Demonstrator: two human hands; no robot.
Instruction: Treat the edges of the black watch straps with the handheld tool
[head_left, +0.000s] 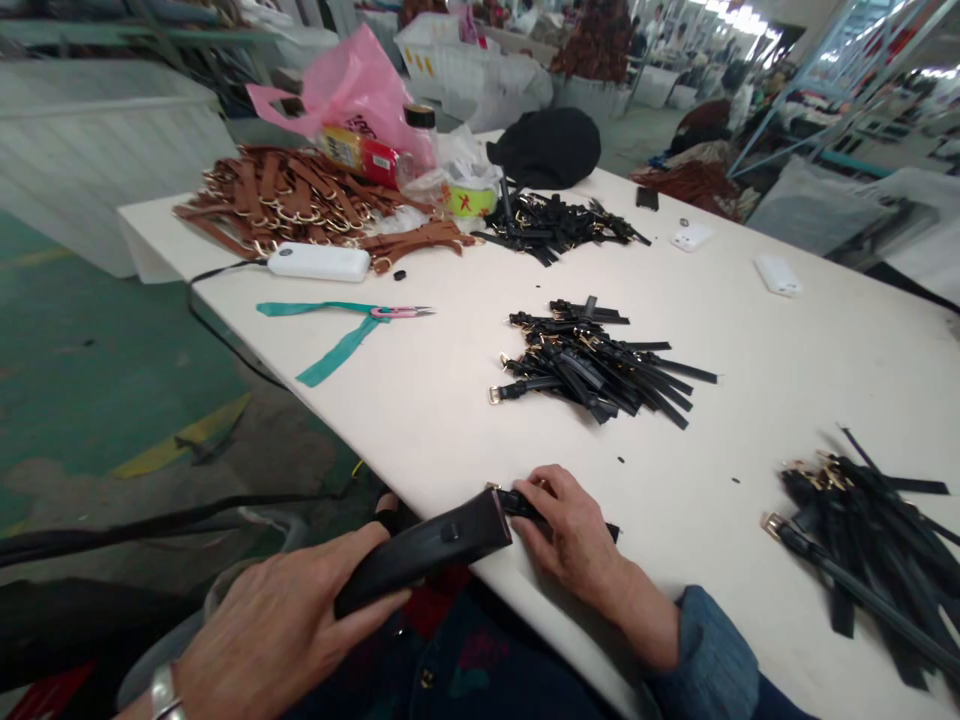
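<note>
My left hand [300,600] is wrapped round a black handheld device [439,545], long and flat-sided with a small switch-like mark on its side. Its far end reaches over the table's near edge, close in front of a short black buckle strap [521,503]. The fingers of my right hand [570,530] press that strap on the tabletop; part of it is hidden under them, and its gold buckle lies partly behind the device. Beyond my hands lies a pile of black buckle straps [592,365]. Another heap of black straps [862,540] sits to the right.
Pink-handled thread snips [401,312] with a green ribbon lie on the white table [450,400]. Brown straps [277,200], a white power bank [319,262], a pink bag [360,90], a jar [421,135] and a black cap [547,145] are farther back. A cable hangs over the left edge.
</note>
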